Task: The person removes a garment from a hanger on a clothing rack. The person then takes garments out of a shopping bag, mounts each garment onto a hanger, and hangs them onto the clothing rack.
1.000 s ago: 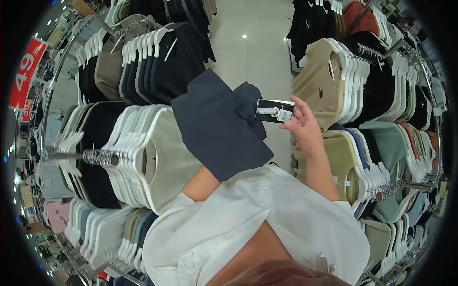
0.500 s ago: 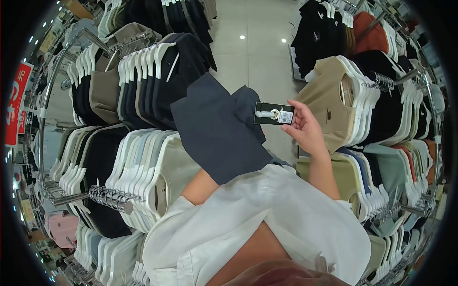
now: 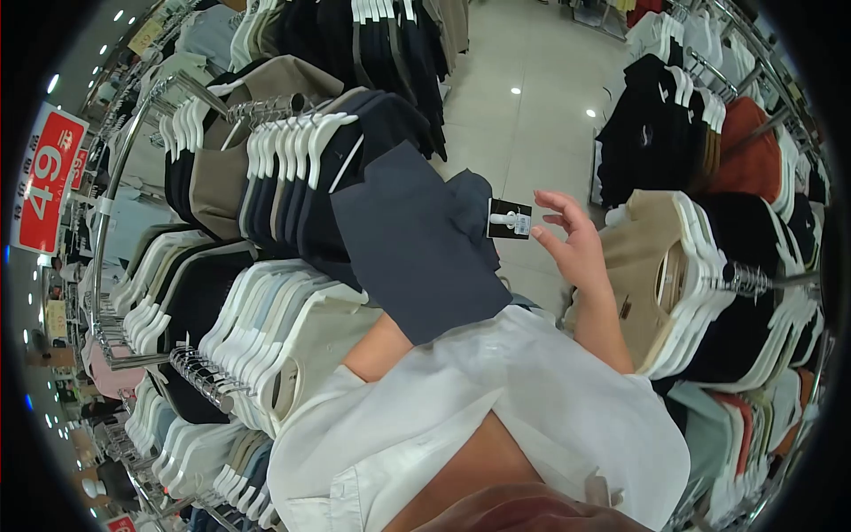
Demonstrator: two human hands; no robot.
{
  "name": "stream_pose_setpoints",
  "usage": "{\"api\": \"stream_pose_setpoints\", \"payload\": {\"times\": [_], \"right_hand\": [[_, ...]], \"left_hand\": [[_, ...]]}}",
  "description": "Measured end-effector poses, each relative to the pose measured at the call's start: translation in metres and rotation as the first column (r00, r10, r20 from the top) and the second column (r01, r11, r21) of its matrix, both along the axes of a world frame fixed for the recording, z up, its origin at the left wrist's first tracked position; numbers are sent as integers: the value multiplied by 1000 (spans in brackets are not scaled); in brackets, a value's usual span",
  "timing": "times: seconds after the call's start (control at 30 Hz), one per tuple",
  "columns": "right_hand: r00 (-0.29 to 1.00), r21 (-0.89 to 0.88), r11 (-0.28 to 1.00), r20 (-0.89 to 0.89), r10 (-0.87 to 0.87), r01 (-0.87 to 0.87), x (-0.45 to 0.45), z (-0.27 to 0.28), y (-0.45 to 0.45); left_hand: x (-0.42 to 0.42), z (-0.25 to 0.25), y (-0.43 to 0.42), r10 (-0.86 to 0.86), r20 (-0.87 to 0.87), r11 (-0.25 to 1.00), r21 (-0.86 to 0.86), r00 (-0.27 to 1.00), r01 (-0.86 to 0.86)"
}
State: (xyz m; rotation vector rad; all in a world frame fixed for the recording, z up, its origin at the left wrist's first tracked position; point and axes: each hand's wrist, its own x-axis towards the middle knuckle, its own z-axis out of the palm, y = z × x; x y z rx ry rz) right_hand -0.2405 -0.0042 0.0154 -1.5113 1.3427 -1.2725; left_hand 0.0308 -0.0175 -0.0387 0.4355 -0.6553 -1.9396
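Observation:
A folded dark navy garment (image 3: 417,253) lies over my left forearm, in front of my chest. My left hand is hidden under the cloth, so its fingers do not show. From the garment's right side hangs a black price tag (image 3: 498,229) with a white label and a pale fastener across it. Just right of the tag is my right hand (image 3: 574,238), open, its fingers spread and curved. The thumb tip is close to the tag's edge; whether it still touches I cannot tell.
A metal rack (image 3: 99,257) of clothes on white hangers stands at left, with a red price sign (image 3: 49,182) beyond it. To the right, beige tops (image 3: 640,266) and black clothes hang on another rack. A tiled floor aisle (image 3: 523,124) runs between them.
My right hand has let go of the tag and its fingers have opened. The tag now hangs slightly turned beside the garment. The view has shifted, with the racks moving right in frame.

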Motion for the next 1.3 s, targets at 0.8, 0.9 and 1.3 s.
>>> {"api": "stream_pose_setpoints", "payload": {"times": [0.8, 0.9, 1.3], "right_hand": [[998, 182, 983, -64, -12, 24, -107, 5, -108], [999, 253, 967, -41, -22, 32, -107, 5, -122], [988, 260, 960, 82, -134, 108, -136, 7, -267]], "left_hand": [[-162, 26, -135, -219, 269, 960, -110, 938, 256], [-178, 25, -162, -307, 395, 904, -162, 866, 395], [-237, 23, -321, -450, 163, 885, -49, 878, 463]]}}
